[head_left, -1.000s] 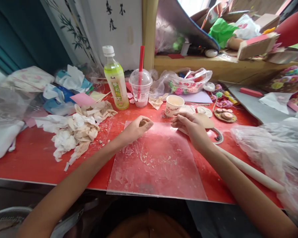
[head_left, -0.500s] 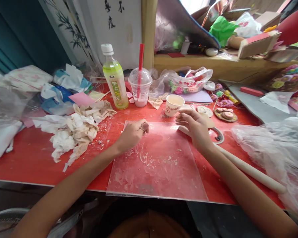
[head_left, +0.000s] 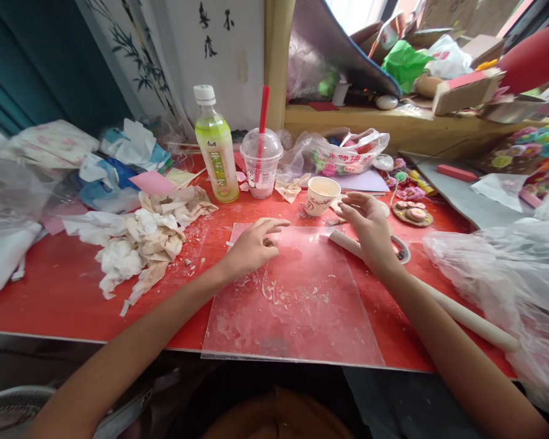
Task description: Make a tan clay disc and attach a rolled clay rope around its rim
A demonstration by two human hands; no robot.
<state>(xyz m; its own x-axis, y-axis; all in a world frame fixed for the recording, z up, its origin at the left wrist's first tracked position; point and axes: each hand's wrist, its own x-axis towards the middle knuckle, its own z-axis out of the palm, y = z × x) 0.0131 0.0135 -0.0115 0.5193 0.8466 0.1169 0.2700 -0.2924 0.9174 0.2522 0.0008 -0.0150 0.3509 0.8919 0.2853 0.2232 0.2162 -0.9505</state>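
My left hand [head_left: 255,245] hovers over the upper left part of a clear plastic sheet [head_left: 293,332]. Its fingers reach forward, with the thumb bent below them and nothing seen between. To the right of the sheet's top corner is my right hand [head_left: 369,228], its fingers loosely curved and apart. It is above a long pale tube [head_left: 466,317] that runs under my wrist toward the right. Close to those fingertips stands a small paper cup [head_left: 318,204] with pale liquid. Whitish clay-like scraps [head_left: 297,297] are stuck on the sheet.
Crumpled tissues [head_left: 146,241] heap on the left of the red table [head_left: 64,292]. At the back stand a drink bottle [head_left: 215,152] and a domed plastic cup [head_left: 260,171] with a red straw. Decorated clay discs [head_left: 412,213] and a plastic bag [head_left: 489,262] lie on the right.
My left hand's fingers have straightened from a closed curl and spread from the thumb. My right hand has shifted slightly right, away from the paper cup. The view has tilted a little.
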